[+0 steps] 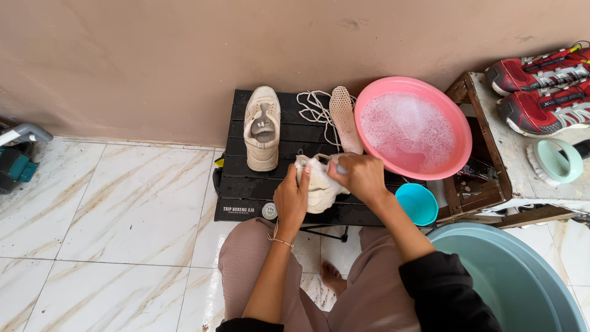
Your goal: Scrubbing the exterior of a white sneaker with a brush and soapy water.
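Knees in mauve trousers fill the bottom of my view, with a bare foot (332, 276) on the tiled floor (110, 209) between them. Just to the right sits a big teal tub (522, 276), only partly in frame.

Both forearms reach forward to a low black slatted surface (239, 184) set against the wall. On its near edge lies a pale shoe (319, 184), and both hands are on it. My left hand (291, 200) wraps the shoe's near left side, fingers curled shut around it, a thin bracelet at the wrist. My right hand (362, 177) is closed over the shoe's upper right part, and something small and pale shows at its fingers; I cannot tell what it is. The shoe sits between the two hands, its long axis running roughly from near left to far right, though how it is turned is hard to read. The right hand lies farther from me, the left nearer.

Beyond the held shoe, a second shoe (263, 128) stands lengthwise, with laces (312, 109) and an insole (345, 118) beside it. A pink basin (458, 123) of soapy water sits just right of my right hand, a small blue bowl (416, 203) lower down. Farther right, a wooden stand (510, 166) carries red trainers (544, 83) and a mint brush (556, 161).
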